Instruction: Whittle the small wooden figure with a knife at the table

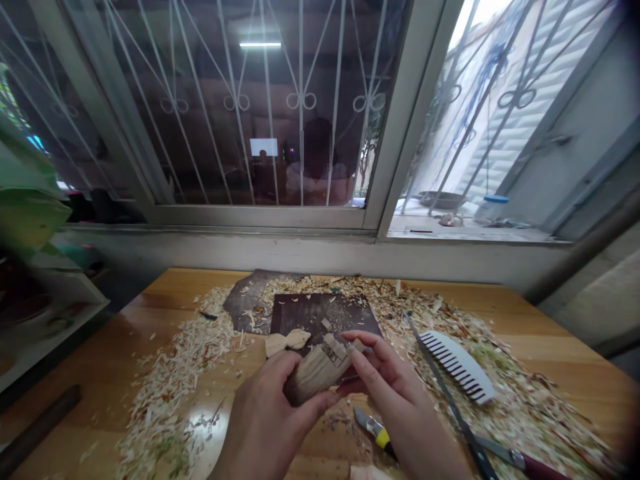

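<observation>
A weathered block of wood (315,375), with several square notches cut into its upper end, is held above the table. My left hand (270,417) wraps around its lower left part, thumb along the near side. At the notched right end, the thumb and fingers of my right hand (395,393) pinch the wood; part of that grip is hidden. Just behind my left hand lies a pale carved wooden piece (287,341). A utility knife (374,428) with a yellow and black handle rests beneath my right hand.
Wood shavings (200,360) cover much of the wooden table (165,293), around a dark mat (300,308). To the right lie a white comb (459,367), a long thin metal tool (440,383) and a dark-red-handled tool (537,467). A barred window (265,217) stands behind.
</observation>
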The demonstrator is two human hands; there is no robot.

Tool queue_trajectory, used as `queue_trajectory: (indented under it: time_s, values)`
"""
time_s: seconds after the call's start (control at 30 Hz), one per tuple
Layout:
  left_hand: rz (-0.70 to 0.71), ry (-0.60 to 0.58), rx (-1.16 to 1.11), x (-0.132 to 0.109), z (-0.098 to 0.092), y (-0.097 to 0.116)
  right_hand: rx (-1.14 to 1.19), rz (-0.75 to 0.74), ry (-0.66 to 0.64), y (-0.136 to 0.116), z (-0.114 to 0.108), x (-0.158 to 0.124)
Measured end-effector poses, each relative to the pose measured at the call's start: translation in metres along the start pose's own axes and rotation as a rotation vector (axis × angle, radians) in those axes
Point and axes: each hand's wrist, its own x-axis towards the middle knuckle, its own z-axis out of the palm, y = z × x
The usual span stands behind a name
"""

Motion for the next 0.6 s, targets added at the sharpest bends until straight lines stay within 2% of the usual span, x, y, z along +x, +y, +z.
queue_trajectory:
  time_s: [0.27,0.47,0.6]
  values:
    - [0.052,0.009,-0.04,0.001,0.004,-0.008,-0.007,-0.017,0.011,-0.002,-0.002,-0.003]
    - [0.106,-0.097,-0.207,-0.001,0.002,-0.017,-0.012,0.021,-0.025,0.004,0.003,0.0]
    - [0.076,-0.188,-0.281,0.001,0.002,-0.023,-0.053,0.085,-0.135,0.013,0.005,0.005]
